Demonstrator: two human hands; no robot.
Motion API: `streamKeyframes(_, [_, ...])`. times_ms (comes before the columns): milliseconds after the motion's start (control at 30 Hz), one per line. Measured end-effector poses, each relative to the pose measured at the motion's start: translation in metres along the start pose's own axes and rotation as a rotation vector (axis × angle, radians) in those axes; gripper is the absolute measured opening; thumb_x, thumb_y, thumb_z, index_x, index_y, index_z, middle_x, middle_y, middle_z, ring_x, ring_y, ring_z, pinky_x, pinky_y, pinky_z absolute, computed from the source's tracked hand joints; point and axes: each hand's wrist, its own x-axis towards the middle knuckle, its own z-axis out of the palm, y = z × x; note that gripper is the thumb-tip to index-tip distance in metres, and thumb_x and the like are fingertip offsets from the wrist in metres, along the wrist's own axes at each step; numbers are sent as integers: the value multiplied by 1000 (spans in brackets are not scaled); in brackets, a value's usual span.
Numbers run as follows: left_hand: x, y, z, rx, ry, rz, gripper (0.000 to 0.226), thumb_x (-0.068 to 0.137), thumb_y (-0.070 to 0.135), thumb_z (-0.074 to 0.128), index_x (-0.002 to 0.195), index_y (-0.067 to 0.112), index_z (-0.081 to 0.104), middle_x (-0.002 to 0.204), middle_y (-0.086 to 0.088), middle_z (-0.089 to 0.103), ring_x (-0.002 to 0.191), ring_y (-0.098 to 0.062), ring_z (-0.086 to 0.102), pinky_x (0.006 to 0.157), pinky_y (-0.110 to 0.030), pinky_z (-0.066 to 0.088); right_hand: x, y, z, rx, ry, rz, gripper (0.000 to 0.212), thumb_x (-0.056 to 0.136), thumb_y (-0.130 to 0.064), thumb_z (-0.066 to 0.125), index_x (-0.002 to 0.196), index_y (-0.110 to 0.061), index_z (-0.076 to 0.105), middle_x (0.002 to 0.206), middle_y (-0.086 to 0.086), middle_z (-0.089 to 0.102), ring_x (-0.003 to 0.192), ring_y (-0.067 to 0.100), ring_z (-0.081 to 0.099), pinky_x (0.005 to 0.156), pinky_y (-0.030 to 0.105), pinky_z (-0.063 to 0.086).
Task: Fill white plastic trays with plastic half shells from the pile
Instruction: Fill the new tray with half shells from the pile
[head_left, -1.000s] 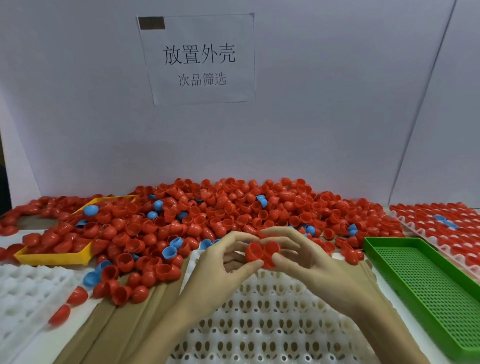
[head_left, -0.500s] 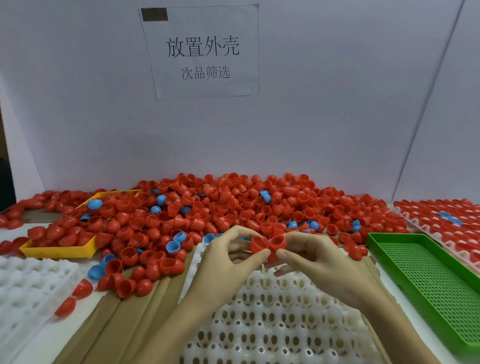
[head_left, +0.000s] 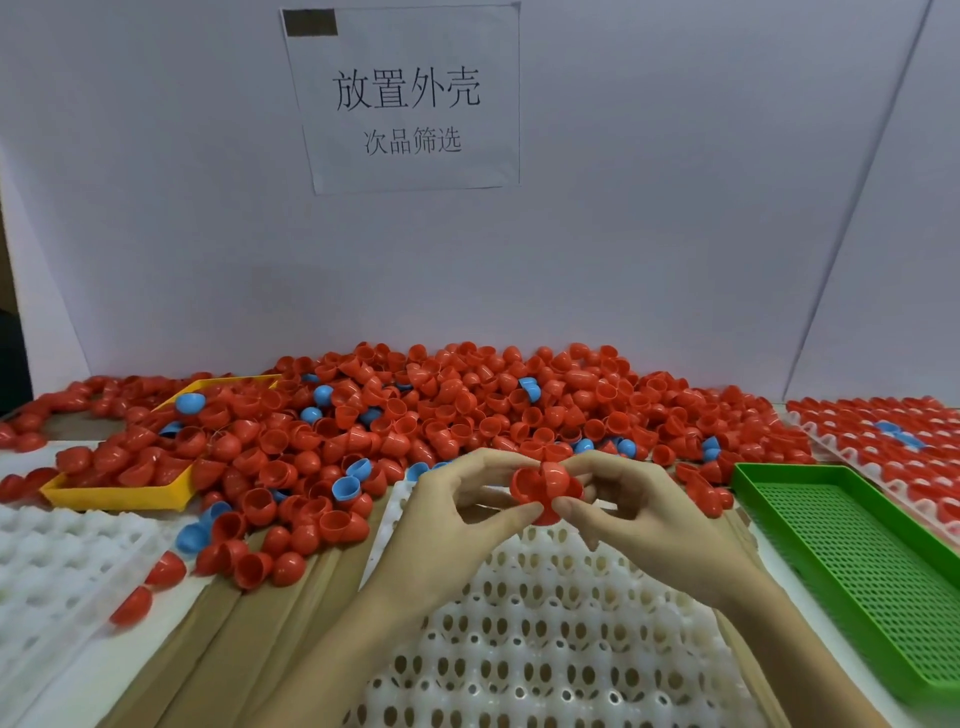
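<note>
Head view: I see both hands, left hand (head_left: 457, 512) and right hand (head_left: 631, 514), pinching red half shells (head_left: 544, 488) above white tray (head_left: 545, 639); next, seat them in sockets.

the red shells (head_left: 544, 488) pinched between the fingertips (head_left: 524, 512) are partly covered by them, so how many shells are nested there cannot be told. below the fingers, the white tray (head_left: 545, 649) is hidden in part by both forearms and cut off by the bottom edge. left of the fingers, another white tray (head_left: 57, 561) runs off the left edge, and the yellow tray (head_left: 119, 496) is mostly buried under the pile (head_left: 467, 405). right of the fingers, the green tray (head_left: 852, 561) and the filled tray (head_left: 893, 441) run off the right edge.
</note>
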Motion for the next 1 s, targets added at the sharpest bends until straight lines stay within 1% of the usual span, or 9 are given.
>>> streamKeyframes(100, [0,1,1,124,74,43,28,89,23,80,111,38,71,107,14,75,89,-12,75,84,-26,59,-1,-4,1,51,4,13,22,97,-22,72,119,-20,75,104,3,76,88,19,72,83,30,59])
streamKeyframes(200, [0,2,-3,-36,23,-40,28,92,24,77,116,33,67,106,6,77,80,-20,77,78,-30,62,-2,-6,5,101,74,28,26,101,-25,65,126,-20,72,103,5,77,88,22,74,91,35,60])
streamKeyframes(300, [-1,5,-4,-25,-88,-6,38,97,19,72,127,40,63,113,12,73,98,-16,74,83,-30,62,-3,-10,9,139,47,40,28,104,-26,59,128,-18,70,106,5,78,88,24,75,87,31,60])
streamKeyframes(433, [-3,5,2,15,-33,89,38,97,8,67,120,39,71,120,14,70,107,-11,72,88,-30,61,-1,-5,14,123,49,62,29,103,-27,60,129,-20,70,105,7,78,90,23,77,87,33,62])
streamKeyframes(533, [-3,2,1,147,-7,148,33,96,13,70,114,41,73,124,19,69,122,-2,61,98,-30,54,1,-3,13,139,129,89,25,99,-26,66,123,-19,72,103,8,79,92,21,79,87,27,61])
streamKeyframes(667, [-2,0,3,341,116,286,26,89,27,80,111,34,70,114,21,69,115,-4,64,97,-25,50,1,-3,11,216,127,80,22,101,-25,64,117,-13,73,99,9,78,89,26,79,82,28,63])
streamKeyframes(767, [-2,-2,0,485,79,373,30,91,27,78,119,32,68,117,25,65,112,-5,63,98,-22,49,3,-2,13,192,177,69,22,101,-25,63,113,-10,74,94,10,77,85,27,78,79,32,64])
streamKeyframes(833, [-1,-3,-4,521,71,422,27,92,24,76,118,30,70,116,23,64,112,-8,63,97,-22,49,4,0,11,186,261,58,20,100,-22,65,115,-12,74,99,12,76,88,25,78,81,34,64])
streamKeyframes(1000, [8,-6,-18,228,238,172,21,94,20,72,111,32,74,113,20,68,104,-6,68,89,-19,54,3,4,-9,143,400,13,23,96,-22,72,118,-28,76,109,6,74,86,20,79,76,23,61])
